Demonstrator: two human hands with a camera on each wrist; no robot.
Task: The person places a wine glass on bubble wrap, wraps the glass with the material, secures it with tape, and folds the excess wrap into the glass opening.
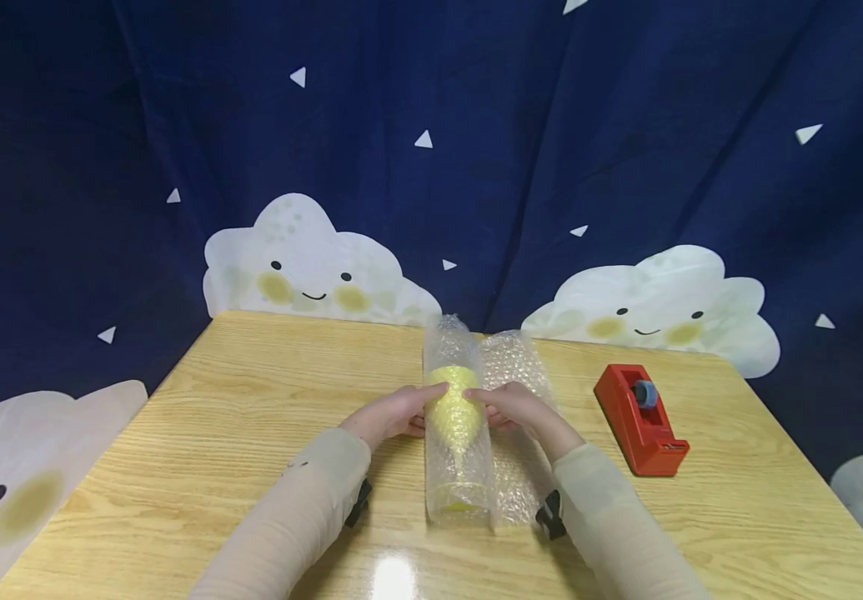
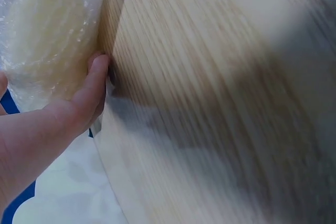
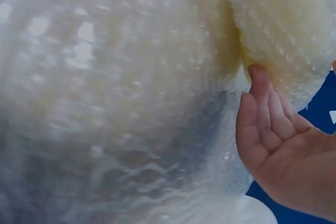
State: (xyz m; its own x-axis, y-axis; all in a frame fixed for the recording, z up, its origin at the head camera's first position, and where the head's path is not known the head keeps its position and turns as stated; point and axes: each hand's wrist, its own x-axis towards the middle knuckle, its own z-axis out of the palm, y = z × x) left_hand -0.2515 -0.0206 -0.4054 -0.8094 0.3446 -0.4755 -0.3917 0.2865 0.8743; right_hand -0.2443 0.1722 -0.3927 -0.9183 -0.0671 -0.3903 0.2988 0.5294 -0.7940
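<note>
Head view: yellow object rolled in clear bubble wrap (image 1: pixel 458 433) lies on the wooden table (image 1: pixel 251 417), long axis running away from the person. Left hand (image 1: pixel 393 412) and right hand (image 1: pixel 509 408) press its opposite sides with straight fingers, equally near; loose wrap trails to the right.

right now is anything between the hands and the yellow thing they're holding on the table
Yes: bubble wrap is rolled round the yellow thing, so the left hand and right hand press on wrap, not on it. Nothing else intervenes; the red tape dispenser sits apart to the right.
</note>
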